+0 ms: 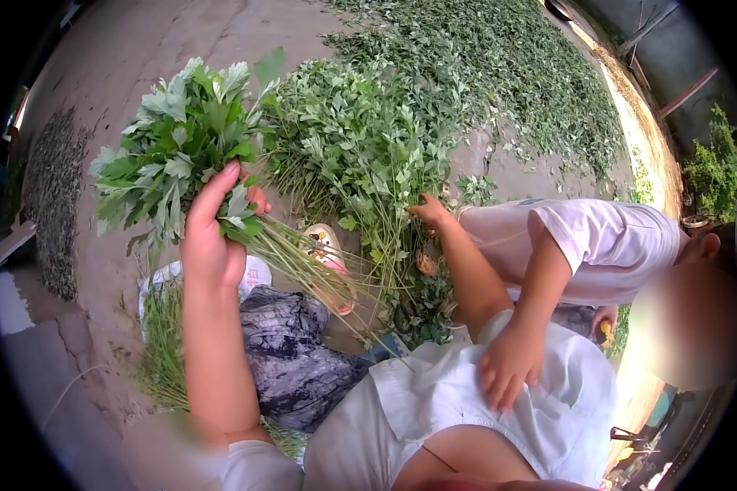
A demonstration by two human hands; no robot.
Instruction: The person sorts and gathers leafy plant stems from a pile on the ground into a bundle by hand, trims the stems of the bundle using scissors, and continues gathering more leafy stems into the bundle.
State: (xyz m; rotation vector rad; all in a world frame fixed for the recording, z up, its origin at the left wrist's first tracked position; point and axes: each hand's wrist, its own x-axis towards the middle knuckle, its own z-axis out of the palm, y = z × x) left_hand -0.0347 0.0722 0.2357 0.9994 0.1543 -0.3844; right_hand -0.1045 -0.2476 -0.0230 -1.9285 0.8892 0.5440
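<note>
Bunch of greens [180,139] at upper left, our left hand [213,233] wrapped round it: jagged leaves, bright to pale green, thin stems [291,255] trailing down right. Leafy pile [360,123] next. Our right hand [427,213] beside pile; whether pinching, we can't tell. Another person's hand [509,366] on our shirt [573,360].

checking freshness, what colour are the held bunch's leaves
The leaves are green, some paler; best seen in the head view.

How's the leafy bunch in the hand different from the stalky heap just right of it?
The bunch is held up in the left hand; the heap lies on the ground. The bunch looks smaller than the heap. The bunch is gathered together, while the heap spreads loosely. Both have green leaves and thin stalks.
</note>
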